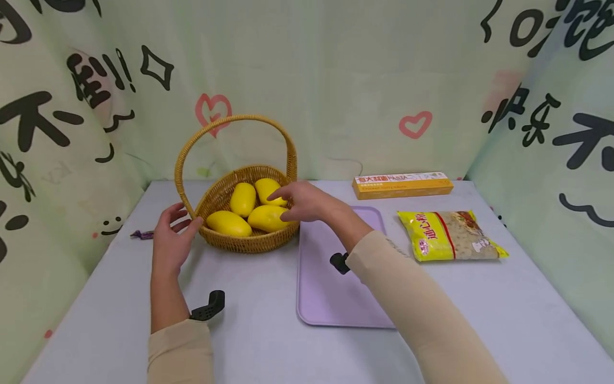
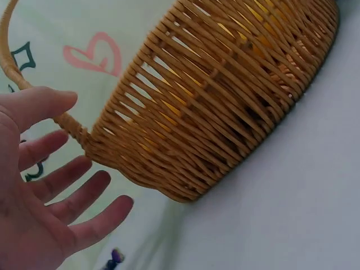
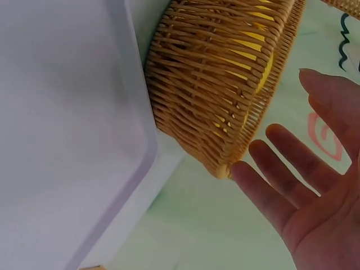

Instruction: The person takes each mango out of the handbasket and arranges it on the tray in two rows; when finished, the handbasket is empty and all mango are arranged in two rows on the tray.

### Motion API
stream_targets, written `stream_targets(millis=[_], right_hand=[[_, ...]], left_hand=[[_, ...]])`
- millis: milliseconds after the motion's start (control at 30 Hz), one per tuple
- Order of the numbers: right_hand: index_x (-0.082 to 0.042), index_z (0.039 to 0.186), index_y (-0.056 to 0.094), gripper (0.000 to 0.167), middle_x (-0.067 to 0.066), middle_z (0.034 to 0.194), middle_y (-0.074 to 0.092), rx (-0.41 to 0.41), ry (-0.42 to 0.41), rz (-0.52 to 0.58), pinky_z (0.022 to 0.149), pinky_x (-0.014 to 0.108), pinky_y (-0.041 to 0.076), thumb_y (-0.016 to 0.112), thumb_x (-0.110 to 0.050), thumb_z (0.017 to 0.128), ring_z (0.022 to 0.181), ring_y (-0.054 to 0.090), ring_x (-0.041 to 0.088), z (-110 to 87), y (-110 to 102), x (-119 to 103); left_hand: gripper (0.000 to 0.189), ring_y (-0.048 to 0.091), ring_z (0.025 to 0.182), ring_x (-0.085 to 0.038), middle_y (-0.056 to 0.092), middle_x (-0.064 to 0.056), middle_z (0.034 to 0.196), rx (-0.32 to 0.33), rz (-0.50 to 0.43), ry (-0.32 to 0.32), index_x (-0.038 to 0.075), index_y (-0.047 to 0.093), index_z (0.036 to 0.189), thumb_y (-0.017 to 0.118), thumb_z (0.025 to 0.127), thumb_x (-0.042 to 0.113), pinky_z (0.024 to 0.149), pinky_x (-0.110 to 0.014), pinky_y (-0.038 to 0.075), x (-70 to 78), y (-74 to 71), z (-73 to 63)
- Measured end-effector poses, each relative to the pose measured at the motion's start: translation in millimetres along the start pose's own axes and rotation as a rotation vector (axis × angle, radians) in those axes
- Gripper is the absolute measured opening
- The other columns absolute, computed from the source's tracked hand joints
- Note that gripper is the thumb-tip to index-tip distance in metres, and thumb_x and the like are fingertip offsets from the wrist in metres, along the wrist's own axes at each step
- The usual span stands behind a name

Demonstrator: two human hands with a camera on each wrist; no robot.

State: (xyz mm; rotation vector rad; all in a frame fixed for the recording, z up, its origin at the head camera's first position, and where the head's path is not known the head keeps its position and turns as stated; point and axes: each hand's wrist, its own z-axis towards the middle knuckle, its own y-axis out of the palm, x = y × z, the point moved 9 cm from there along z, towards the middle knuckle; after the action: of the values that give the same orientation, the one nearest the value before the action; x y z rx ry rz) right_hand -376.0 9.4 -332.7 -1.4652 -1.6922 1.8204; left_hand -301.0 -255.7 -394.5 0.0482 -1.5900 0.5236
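Observation:
A woven basket (image 1: pixel 249 245) with a tall arched handle stands on the table, holding several yellow mangoes (image 1: pixel 229 224). At its left side, my left hand (image 1: pixel 172 240) has its thumb and fingers spread about the foot of the handle. The left wrist view shows that hand (image 2: pixel 34 219) with fingers loosely extended beside the wicker. My right hand (image 1: pixel 307 201) reaches over the basket's right rim, close to the mangoes. Seen from the right wrist, the fingers of this hand (image 3: pixel 320 219) are spread apart, with a fingertip right at the rim.
Right of the basket lies a light purple tray (image 1: pixel 336 298), partly under my right forearm. Behind it is an orange box (image 1: pixel 403 186); farther right, a yellow plastic food bag (image 1: pixel 451 234). A small purple item (image 1: pixel 142 234) lies at the left. Printed curtains surround the table.

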Motion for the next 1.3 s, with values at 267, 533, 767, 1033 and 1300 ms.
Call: stream_targets(millis=[267,533,767,1033,1300], right_hand=[[-0.023,0.144,0.062,0.051,0.007,0.147,0.059,-0.040,0.011,-0.083,0.103,0.039,0.051,0.070,-0.013,0.094,0.123,0.051,0.027,16.3,15.2,-8.4],[-0.023,0.143,0.063,0.051,0.006,0.150,0.058,-0.036,0.023,-0.078,0.089,0.032,0.052,0.071,-0.009,0.094,0.120,0.051,0.025,28.3,22.8,-7.8],[-0.029,0.144,0.062,0.055,0.006,0.152,0.055,-0.054,0.090,-0.091,0.087,0.031,0.050,0.071,-0.007,0.094,0.120,0.049,0.025,34.8,30.3,-3.2],[-0.031,0.144,0.062,0.059,0.005,0.151,0.055,-0.075,0.101,-0.099,0.105,0.037,0.050,0.074,-0.006,0.092,0.122,0.050,0.024,36.7,36.5,-6.0],[-0.031,0.144,0.061,0.058,0.005,0.153,0.053,-0.097,0.126,-0.114,0.112,0.040,0.048,0.076,-0.009,0.092,0.126,0.049,0.023,37.1,37.6,-7.8]], left_hand=[[0.069,0.049,0.141,-0.031,0.043,-0.015,0.160,-0.048,-0.081,-0.089,0.020,0.031,0.163,0.064,0.103,0.027,0.100,-0.029,0.059,-21.4,11.0,2.5],[0.067,0.048,0.142,-0.030,0.040,-0.011,0.162,-0.034,-0.228,-0.168,0.024,0.036,0.162,0.066,0.102,0.027,0.113,-0.046,0.050,-32.4,16.0,3.1],[0.067,0.048,0.141,-0.028,0.041,-0.009,0.161,-0.018,-0.262,-0.200,0.026,0.039,0.160,0.069,0.101,0.027,0.112,-0.044,0.050,-37.2,14.9,3.8],[0.066,0.051,0.137,-0.025,0.044,-0.008,0.159,0.015,-0.263,-0.220,0.029,0.042,0.159,0.070,0.100,0.028,0.111,-0.042,0.051,-40.5,13.1,1.5],[0.066,0.053,0.135,-0.025,0.044,-0.009,0.160,0.011,-0.272,-0.214,0.029,0.042,0.159,0.071,0.099,0.028,0.112,-0.042,0.051,-39.9,14.8,3.6]])
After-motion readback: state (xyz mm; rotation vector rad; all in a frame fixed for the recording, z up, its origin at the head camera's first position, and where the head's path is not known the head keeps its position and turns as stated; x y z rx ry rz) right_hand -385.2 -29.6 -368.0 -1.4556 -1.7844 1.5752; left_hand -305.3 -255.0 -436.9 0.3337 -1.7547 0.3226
